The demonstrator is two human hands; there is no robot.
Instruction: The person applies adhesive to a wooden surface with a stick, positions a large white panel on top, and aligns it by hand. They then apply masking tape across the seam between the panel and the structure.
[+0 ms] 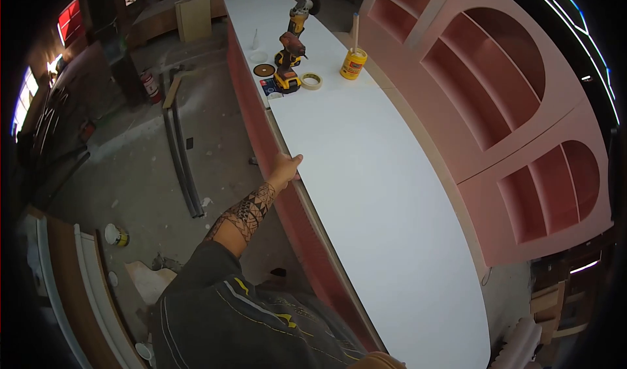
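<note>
My left hand (285, 171), at the end of a tattooed forearm, grips the near long edge of a white laminate-like panel (385, 212). Its thumb lies on top and its fingers curl at the edge. The panel covers a long counter with a pink side (307, 238). At the bottom edge of the view a bit of skin, likely my right hand or arm (377, 361), shows; its fingers are out of sight. Beyond my left hand stand a cordless drill-like tool (287, 68), a roll of masking tape (311, 81) and a yellow tub (353, 64) with a brush handle.
An angle grinder (299, 17) and a brown disc (264, 70) sit further along the counter. Pink arched shelving (486, 75) lines the right side. On the floor lie dark metal bars (179, 153), a paint can (117, 234) and a red canister (150, 87). Boards lean at lower left.
</note>
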